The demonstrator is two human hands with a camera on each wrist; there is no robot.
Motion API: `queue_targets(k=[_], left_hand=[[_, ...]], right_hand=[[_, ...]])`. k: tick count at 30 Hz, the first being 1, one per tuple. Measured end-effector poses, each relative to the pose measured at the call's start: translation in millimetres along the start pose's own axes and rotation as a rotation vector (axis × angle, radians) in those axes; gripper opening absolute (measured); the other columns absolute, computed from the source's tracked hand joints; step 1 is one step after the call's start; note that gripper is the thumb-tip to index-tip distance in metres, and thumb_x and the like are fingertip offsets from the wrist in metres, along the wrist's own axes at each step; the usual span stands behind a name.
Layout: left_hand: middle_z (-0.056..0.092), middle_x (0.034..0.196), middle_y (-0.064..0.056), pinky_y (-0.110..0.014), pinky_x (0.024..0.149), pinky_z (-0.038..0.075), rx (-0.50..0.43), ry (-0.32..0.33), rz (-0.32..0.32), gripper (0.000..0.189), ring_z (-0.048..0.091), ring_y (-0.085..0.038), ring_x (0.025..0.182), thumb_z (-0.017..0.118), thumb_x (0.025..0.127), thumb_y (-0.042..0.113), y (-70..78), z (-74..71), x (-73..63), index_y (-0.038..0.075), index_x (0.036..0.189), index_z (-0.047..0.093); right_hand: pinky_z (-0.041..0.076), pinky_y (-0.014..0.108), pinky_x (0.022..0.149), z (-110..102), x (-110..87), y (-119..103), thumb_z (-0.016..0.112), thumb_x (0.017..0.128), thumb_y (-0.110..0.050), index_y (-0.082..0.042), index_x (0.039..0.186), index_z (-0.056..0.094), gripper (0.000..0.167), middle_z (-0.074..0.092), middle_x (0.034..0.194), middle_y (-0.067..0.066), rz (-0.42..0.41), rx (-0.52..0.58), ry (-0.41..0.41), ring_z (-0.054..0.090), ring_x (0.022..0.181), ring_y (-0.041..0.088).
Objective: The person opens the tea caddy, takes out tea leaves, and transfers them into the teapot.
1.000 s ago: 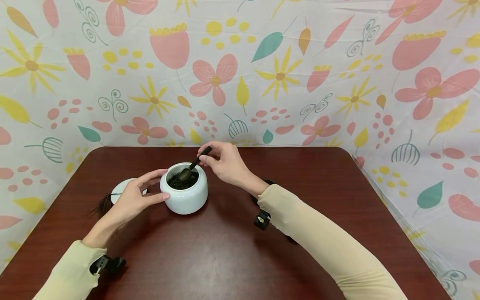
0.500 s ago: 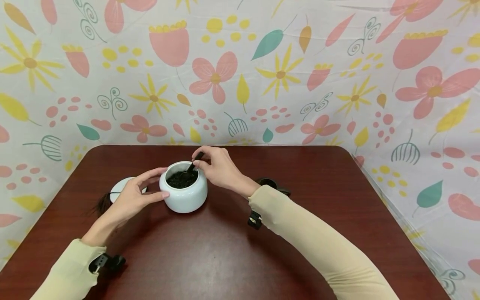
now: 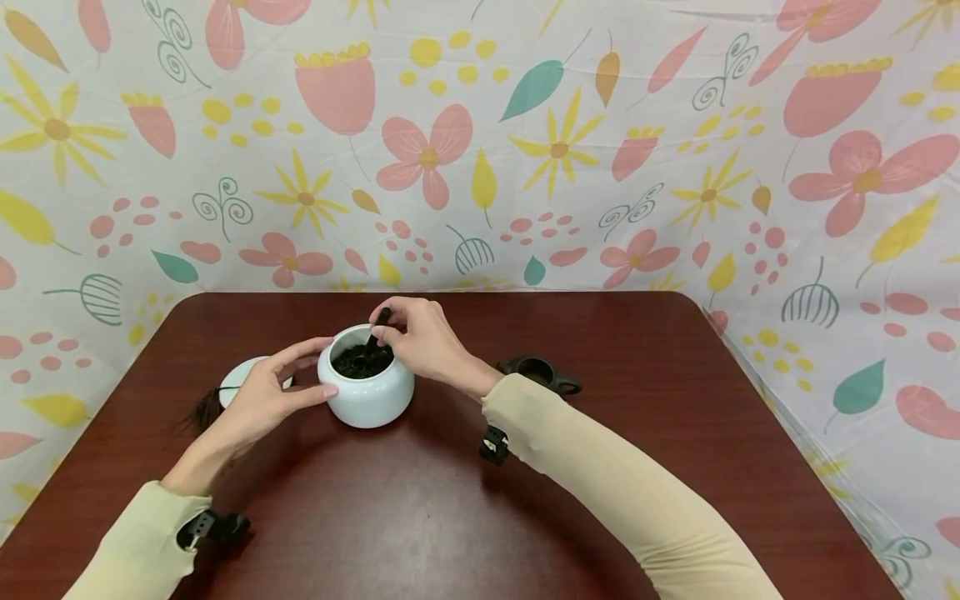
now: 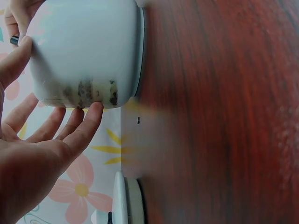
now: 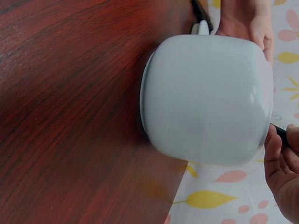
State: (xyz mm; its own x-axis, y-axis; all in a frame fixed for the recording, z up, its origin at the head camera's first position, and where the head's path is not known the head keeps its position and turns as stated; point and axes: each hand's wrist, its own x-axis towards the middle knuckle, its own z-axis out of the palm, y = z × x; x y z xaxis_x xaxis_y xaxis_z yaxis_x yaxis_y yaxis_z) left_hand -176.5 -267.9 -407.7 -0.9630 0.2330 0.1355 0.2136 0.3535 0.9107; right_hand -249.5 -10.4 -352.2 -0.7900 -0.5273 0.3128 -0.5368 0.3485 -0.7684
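Observation:
A round white ceramic jar stands upright on the table, filled partway with dark loose material that resembles tea leaves. My left hand grips the jar's left side between thumb and fingers. In the left wrist view the fingertips touch a patterned patch on its wall. At the jar's mouth, my right hand pinches the handle of a small black scoop. The scoop's head is down in the dark contents and hidden. Only the handle shows in the right wrist view, beside the right hand.
Behind my left wrist lies a white lid with a dark tassel. A small dark pot stands right of the jar, partly behind my right forearm. A flower-patterned cloth hangs along the table's back and right edges.
My right hand has moved left and slightly down, taking the scoop's head from above the contents into them. The small dark pot now shows more. My left hand stays on the jar.

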Motion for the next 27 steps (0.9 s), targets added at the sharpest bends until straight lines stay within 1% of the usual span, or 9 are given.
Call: queue_targets(k=[5, 8, 14, 17, 19, 22, 25, 27], left_hand=[[0.052, 0.155, -0.010, -0.026, 0.092, 0.049, -0.002, 0.000, 0.011, 0.067, 0.054, -0.013, 0.131, 0.080, 0.097, 0.016, -0.8, 0.7, -0.5, 0.013, 0.157, 0.051], [0.052, 0.155, -0.010, -0.024, 0.092, 0.049, -0.005, 0.001, 0.019, 0.067, 0.054, -0.011, 0.130, 0.080, 0.097, 0.015, -1.9, 1.0, -1.1, 0.012, 0.157, 0.050], [0.052, 0.155, -0.011, -0.021, 0.091, 0.049, -0.012, 0.004, 0.031, 0.067, 0.055, -0.011, 0.130, 0.080, 0.097, 0.014, -2.6, 1.5, -1.0, 0.012, 0.157, 0.051], [0.051, 0.155, -0.011, -0.021, 0.091, 0.048, -0.013, 0.005, 0.032, 0.067, 0.054, -0.011, 0.130, 0.080, 0.097, 0.014, -2.5, 1.3, -0.7, 0.012, 0.157, 0.051], [0.051, 0.155, -0.011, -0.022, 0.092, 0.048, -0.011, 0.005, 0.030, 0.066, 0.054, -0.011, 0.130, 0.080, 0.097, 0.014, -2.6, 1.2, -0.6, 0.012, 0.157, 0.051], [0.051, 0.155, -0.010, -0.023, 0.093, 0.048, -0.011, 0.003, 0.025, 0.066, 0.054, -0.011, 0.131, 0.080, 0.097, 0.014, -2.6, 1.3, -0.4, 0.012, 0.157, 0.051], [0.051, 0.155, -0.010, -0.024, 0.094, 0.048, -0.008, 0.001, 0.020, 0.067, 0.053, -0.011, 0.131, 0.080, 0.097, 0.015, -2.1, 1.1, -0.5, 0.012, 0.157, 0.050], [0.051, 0.155, -0.010, -0.024, 0.094, 0.048, -0.007, 0.000, 0.015, 0.067, 0.053, -0.012, 0.132, 0.080, 0.097, 0.016, -1.5, 0.9, -0.7, 0.013, 0.157, 0.050]], right_hand=[[0.050, 0.026, 0.067, 0.0, -0.5, -0.4, 0.072, 0.102, -0.008, -0.006, 0.106, 0.074, 0.005, 0.074, 0.082, -0.001, 0.038, 0.049, 0.031, 0.075, 0.085, 0.025], [0.048, 0.026, 0.063, 0.6, -1.1, -0.3, 0.072, 0.102, -0.009, -0.007, 0.106, 0.073, 0.005, 0.075, 0.082, 0.000, 0.060, 0.082, 0.039, 0.075, 0.086, 0.027], [0.044, 0.025, 0.058, 2.5, -1.9, -1.3, 0.072, 0.103, -0.011, -0.008, 0.105, 0.074, 0.004, 0.075, 0.079, -0.001, 0.078, 0.078, 0.030, 0.075, 0.085, 0.025], [0.044, 0.025, 0.058, 2.2, -2.2, -3.2, 0.071, 0.103, -0.011, -0.008, 0.105, 0.074, 0.004, 0.075, 0.079, 0.000, 0.090, 0.075, 0.024, 0.075, 0.084, 0.025], [0.046, 0.025, 0.059, 1.8, -2.4, -4.5, 0.071, 0.103, -0.010, -0.006, 0.106, 0.074, 0.006, 0.076, 0.081, 0.002, 0.103, 0.079, 0.017, 0.075, 0.082, 0.023], [0.052, 0.026, 0.062, 1.4, -2.5, -5.5, 0.071, 0.103, -0.008, -0.002, 0.112, 0.072, 0.011, 0.076, 0.083, 0.005, 0.123, 0.095, 0.008, 0.075, 0.078, 0.019], [0.056, 0.029, 0.065, 1.2, -2.5, -5.9, 0.070, 0.103, -0.006, 0.000, 0.115, 0.071, 0.014, 0.075, 0.083, 0.007, 0.134, 0.122, -0.001, 0.075, 0.077, 0.025], [0.058, 0.030, 0.065, 1.0, -2.5, -5.9, 0.070, 0.103, -0.006, 0.000, 0.113, 0.071, 0.012, 0.075, 0.083, 0.007, 0.136, 0.134, -0.002, 0.075, 0.076, 0.028]])
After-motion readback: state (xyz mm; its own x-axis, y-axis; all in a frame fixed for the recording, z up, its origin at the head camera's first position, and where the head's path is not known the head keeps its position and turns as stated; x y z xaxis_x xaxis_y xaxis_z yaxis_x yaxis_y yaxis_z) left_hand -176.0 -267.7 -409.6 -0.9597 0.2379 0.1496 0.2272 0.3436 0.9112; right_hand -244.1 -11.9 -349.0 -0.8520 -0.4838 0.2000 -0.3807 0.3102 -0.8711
